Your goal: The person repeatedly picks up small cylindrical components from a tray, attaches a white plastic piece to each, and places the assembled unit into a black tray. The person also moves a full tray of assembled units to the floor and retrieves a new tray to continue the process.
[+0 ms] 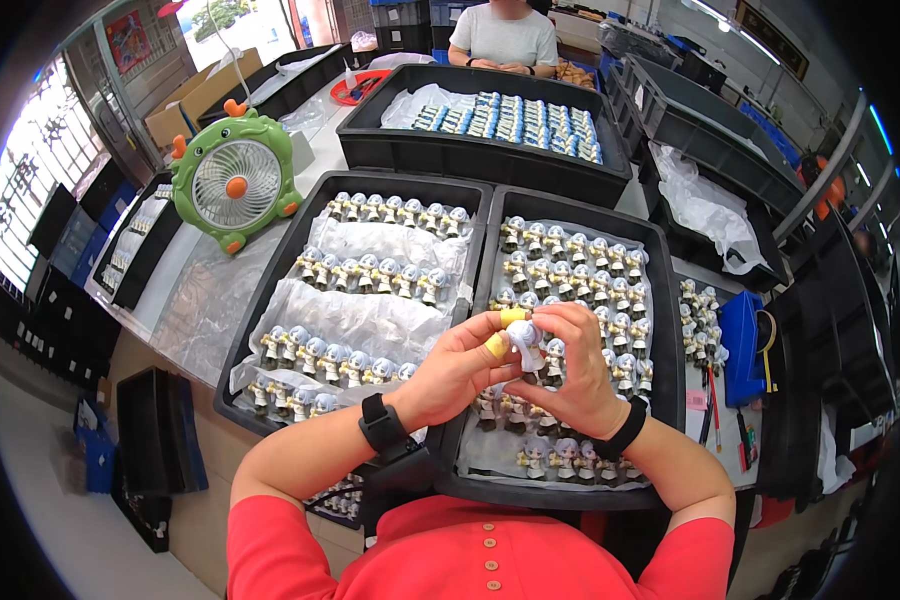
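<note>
two hands, one held figure. left hand (455, 368) and right hand (582, 385) both clamped on the same figure (526, 342), fingertips closed round it from either side, out in front of the red shirt (420, 550) and above the right tray. figure has pale hair and is roughly upright; its lower part is partly hidden by fingers.

two yellow finger covers (513, 316), both on the left hand: one on thumb, one on a finger. two black wristbands (381, 425), one per wrist.

two near trays, black, side by side. left tray (410, 186): four rows of pale-haired figures visible, about seven each in the upper three; fourth partly behind the left arm, can't count. white sheets lie between rows. right tray (580, 210): several rows, packed tighter, partly covered by the hands, no exact count.

one far tray (490, 160) behind these, many blue-and-white figures in lines, too small to count. one loose cluster (702, 322) of figures right of the right tray. one blue box (743, 348) just beside it.

one green fan (237, 187), orange hub, left of the left tray. one red coil (358, 87) near the far tray. one person (508, 38) in a pale shirt beyond it.
</note>
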`<state>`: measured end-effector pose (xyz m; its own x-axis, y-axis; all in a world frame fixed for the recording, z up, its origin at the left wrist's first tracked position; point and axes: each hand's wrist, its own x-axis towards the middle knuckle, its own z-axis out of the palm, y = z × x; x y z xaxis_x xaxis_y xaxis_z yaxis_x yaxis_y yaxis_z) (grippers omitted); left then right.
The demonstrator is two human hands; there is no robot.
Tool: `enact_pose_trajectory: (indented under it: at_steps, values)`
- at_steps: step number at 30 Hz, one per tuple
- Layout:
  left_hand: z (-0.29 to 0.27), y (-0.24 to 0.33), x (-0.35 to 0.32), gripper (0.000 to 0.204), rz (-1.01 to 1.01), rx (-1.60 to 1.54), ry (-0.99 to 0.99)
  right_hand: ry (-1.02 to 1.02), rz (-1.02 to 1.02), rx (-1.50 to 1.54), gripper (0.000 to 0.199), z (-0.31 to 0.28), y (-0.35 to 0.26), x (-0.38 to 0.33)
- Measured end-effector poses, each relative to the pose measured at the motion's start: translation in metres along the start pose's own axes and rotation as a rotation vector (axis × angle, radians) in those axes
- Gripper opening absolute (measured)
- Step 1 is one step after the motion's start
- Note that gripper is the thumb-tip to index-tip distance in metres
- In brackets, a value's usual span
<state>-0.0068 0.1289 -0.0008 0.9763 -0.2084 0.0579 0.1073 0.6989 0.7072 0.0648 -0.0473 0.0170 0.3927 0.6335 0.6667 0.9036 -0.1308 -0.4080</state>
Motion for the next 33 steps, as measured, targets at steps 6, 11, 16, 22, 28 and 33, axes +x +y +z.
enact_pose_trajectory:
  at_steps: [6,11,16,22,28,33]
  values:
    - [-0.0043,-0.0023,0.0014,0.035,-0.03,-0.019,-0.02,-0.035,-0.025,0.017,0.079,-0.0008,-0.0016,0.0007]
    - [-0.0063,-0.002,0.0018,0.036,-0.061,-0.026,-0.014,-0.038,-0.022,-0.004,0.079,0.0007,-0.0023,0.0011]
    - [-0.0085,-0.0021,0.0046,0.039,-0.108,-0.1,-0.019,-0.034,-0.001,-0.004,0.08,-0.0001,-0.0011,-0.0002]
    - [-0.0039,-0.0002,0.0018,0.043,-0.113,-0.098,-0.019,-0.048,0.061,-0.005,0.08,0.0008,0.0001,-0.0008]
    - [-0.0029,-0.0008,0.0035,0.043,-0.115,-0.089,0.006,-0.072,0.085,0.008,0.08,-0.0005,0.0012,-0.0006]
    - [-0.0051,-0.0019,0.0025,0.043,-0.118,-0.08,0.001,-0.083,0.089,0.019,0.079,0.0001,0.0019,-0.0011]
